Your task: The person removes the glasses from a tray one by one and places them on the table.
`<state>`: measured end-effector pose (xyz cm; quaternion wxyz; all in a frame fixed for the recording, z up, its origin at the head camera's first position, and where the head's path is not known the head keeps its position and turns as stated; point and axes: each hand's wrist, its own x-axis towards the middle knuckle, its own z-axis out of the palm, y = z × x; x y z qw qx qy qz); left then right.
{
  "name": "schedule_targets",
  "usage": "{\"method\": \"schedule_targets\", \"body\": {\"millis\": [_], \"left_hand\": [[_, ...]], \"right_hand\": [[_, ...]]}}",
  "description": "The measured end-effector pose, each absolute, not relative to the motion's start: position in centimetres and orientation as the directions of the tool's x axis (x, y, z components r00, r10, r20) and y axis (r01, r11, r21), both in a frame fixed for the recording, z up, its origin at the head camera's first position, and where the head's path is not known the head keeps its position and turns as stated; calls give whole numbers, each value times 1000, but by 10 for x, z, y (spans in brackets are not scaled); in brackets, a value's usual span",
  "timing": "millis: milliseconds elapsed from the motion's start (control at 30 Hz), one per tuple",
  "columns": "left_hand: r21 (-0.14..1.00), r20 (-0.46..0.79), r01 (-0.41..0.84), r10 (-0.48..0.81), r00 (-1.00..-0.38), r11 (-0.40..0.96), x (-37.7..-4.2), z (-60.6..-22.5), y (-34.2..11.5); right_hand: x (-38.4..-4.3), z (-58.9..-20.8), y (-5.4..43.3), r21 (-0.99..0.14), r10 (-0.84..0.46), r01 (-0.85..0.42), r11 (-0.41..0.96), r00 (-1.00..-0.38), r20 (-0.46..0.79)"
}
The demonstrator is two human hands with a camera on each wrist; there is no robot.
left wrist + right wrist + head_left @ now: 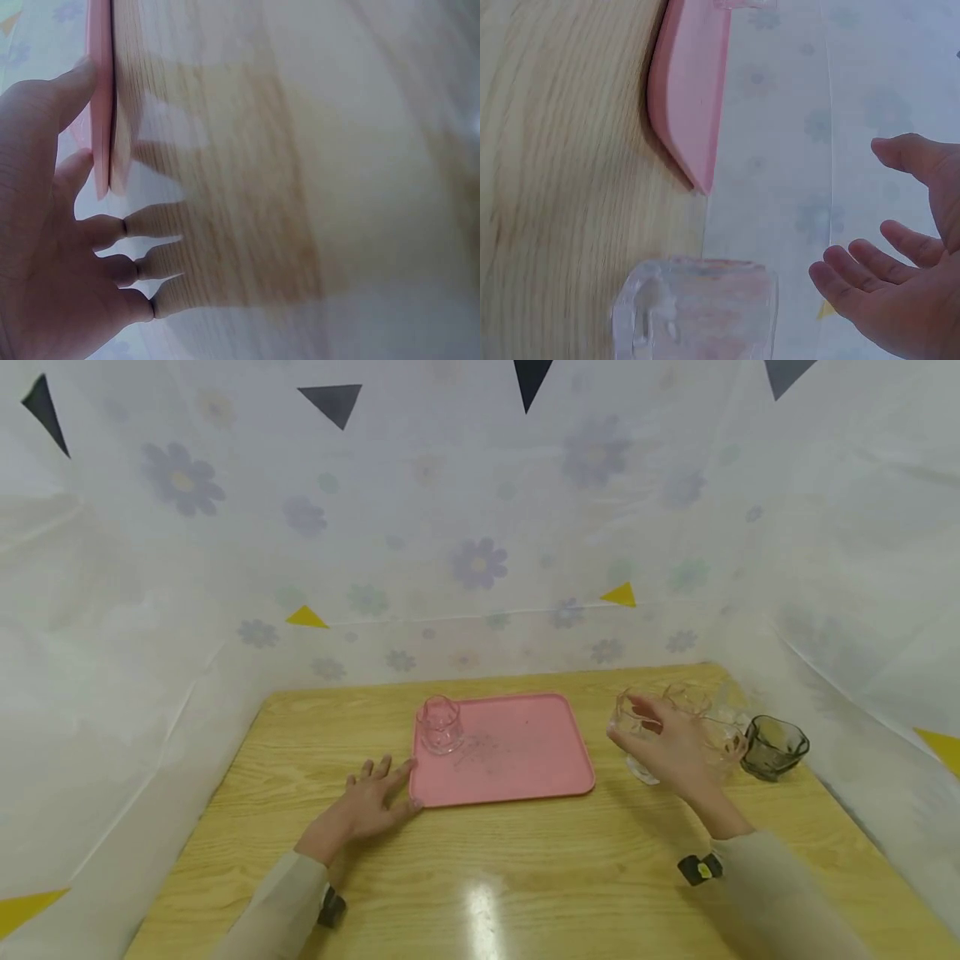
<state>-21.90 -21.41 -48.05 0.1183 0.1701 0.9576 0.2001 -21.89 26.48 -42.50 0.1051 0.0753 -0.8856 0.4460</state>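
A pink tray (pixel 528 756) lies on the wooden table, with a clear glass (pixel 441 727) standing upright near its far left corner. My left hand (pixel 367 806) rests at the tray's left edge, its thumb and index finger touching the rim; the other fingers are spread. To the right of the tray, my right hand (pixel 671 747) hovers over a group of clear glasses, thumb and fingers apart with nothing between them. The right wrist view shows one clear glass (pixel 705 311) standing apart from that hand's fingers. My hand partly hides the glasses in the head view.
A dark grey glass (pixel 774 749) stands at the far right of the group, near the table's right edge. White flower-patterned sheeting (pixel 480 510) encloses the table at the back and sides. Bare wood (pixel 480 860) lies in front of the tray.
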Motion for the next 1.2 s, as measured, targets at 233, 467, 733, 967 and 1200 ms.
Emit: {"method": "schedule_targets", "body": {"millis": [233,467,733,967,1200], "left_hand": [[414,-155,281,371,-915,866,-221,-483,-214],[415,-145,279,365,-920,866,-221,-485,-215],[416,-142,280,366,-920,865,-222,-488,-215],[416,-157,273,365,-918,867,-223,-488,-215],[406,-150,281,366,-918,870,-224,-486,-215]], "right_hand": [[-241,-429,227,-807,-143,-265,528,-964,223],[-256,-437,184,-809,-205,-316,496,-948,245],[-272,-445,144,-788,-263,-380,485,-922,283],[-281,-447,119,-806,-291,-351,477,-928,232],[-291,-457,104,-833,-349,-339,436,-918,191]]}}
